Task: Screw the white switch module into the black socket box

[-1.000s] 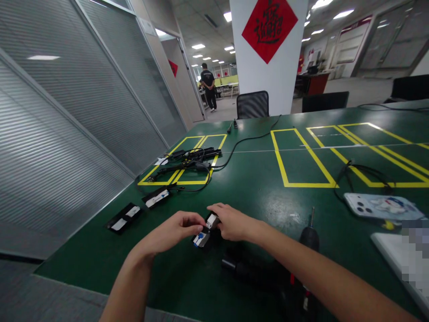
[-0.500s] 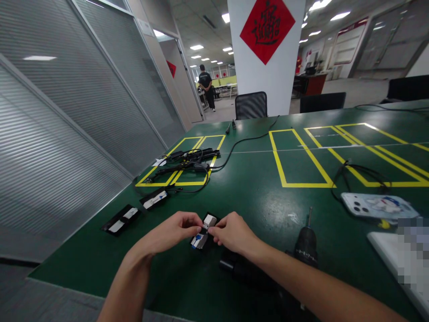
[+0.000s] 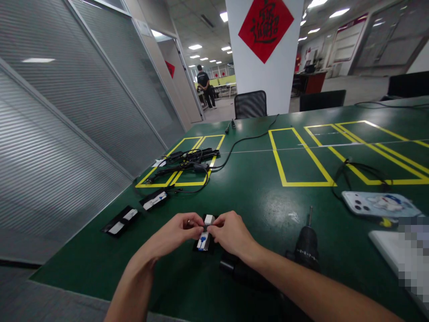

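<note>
In front of me lies a small black plate with white blocks (image 3: 203,240) on it and a blue part on the near block. A narrow black strip (image 3: 206,228) crosses its middle, between the two white areas. From the left, my left hand (image 3: 187,227) pinches at this strip with thumb and fingers. My right hand (image 3: 225,229) pinches at its other end, the fingertips close together. The fingers partly cover the strip and the plate's sides. Just right of the plate, under my right forearm, lies a black power drill (image 3: 305,246) with a bit pointing away from me.
Two similar black-and-white pieces, one near (image 3: 120,221) and one farther (image 3: 154,199), lie to the left. Black cables (image 3: 191,161) are heaped beyond them. At right are a phone (image 3: 380,204), a looped cable (image 3: 365,169) and a white slab (image 3: 385,246). A person (image 3: 205,85) stands far back.
The plate has turned from a slant to nearly straight away from me, its near end shifting right. Both hands stay at its middle, with fingertips slightly closer together.
</note>
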The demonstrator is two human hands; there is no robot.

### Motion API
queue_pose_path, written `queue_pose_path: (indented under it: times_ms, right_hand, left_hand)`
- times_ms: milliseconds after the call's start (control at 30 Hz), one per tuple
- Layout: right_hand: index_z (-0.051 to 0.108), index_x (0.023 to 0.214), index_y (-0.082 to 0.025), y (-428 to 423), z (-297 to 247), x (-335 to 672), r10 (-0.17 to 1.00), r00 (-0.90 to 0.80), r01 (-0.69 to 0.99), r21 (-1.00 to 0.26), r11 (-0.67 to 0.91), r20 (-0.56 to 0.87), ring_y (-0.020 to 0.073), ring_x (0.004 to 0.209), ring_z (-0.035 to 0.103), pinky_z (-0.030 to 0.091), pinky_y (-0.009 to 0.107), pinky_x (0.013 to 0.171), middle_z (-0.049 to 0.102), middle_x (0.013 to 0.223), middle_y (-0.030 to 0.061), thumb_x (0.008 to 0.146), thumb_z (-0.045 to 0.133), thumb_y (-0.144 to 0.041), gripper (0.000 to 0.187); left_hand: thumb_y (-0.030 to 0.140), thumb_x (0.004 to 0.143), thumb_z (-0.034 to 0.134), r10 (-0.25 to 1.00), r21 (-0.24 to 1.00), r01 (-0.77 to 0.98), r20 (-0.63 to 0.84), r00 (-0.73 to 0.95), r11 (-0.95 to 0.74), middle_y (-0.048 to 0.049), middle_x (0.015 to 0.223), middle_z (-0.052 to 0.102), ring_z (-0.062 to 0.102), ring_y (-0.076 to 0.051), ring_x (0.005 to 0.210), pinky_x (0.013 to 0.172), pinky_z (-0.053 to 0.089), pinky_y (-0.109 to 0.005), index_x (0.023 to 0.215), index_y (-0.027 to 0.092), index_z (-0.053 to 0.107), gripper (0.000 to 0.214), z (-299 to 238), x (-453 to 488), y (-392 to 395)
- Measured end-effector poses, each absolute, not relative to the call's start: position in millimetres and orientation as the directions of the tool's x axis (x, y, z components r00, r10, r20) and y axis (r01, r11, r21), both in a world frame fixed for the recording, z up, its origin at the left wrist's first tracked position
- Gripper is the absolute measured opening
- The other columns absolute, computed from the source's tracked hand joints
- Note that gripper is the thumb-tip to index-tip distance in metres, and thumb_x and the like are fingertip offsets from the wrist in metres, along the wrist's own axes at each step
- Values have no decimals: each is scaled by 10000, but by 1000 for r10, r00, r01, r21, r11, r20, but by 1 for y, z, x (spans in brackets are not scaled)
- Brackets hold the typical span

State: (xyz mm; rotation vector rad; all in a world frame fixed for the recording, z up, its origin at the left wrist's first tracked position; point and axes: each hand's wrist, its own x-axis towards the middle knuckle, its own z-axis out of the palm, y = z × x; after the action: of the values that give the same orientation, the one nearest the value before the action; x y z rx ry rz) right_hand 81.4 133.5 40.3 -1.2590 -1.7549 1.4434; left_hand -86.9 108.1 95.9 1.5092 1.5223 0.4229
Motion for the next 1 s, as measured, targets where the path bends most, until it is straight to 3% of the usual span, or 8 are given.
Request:
queue_pose_path:
  times_ms: [233,1000]
  right_hand:
    - [716,784,-145,133,38,82,888,-430,296,-955,-32,-163,115,621,616,382,182,489,696,750,71,752,567,-282,205]
    - [726,796,-139,132,43,85,921,-370,282,-959,-18,-126,125,635,625,387,186,500,704,751,73,757,544,-219,203]
  left_hand:
    - [388,730,582,913,797,558,-376,157,232,3,753,641,601,-202,751,735,467,-328,768,205,635,194,96,-86,102]
    - [376,739,611,932,861,416,-353,80,291,-23,864,705,641,-222,852,814,478,-357,858,205,663,215,89,-79,93]
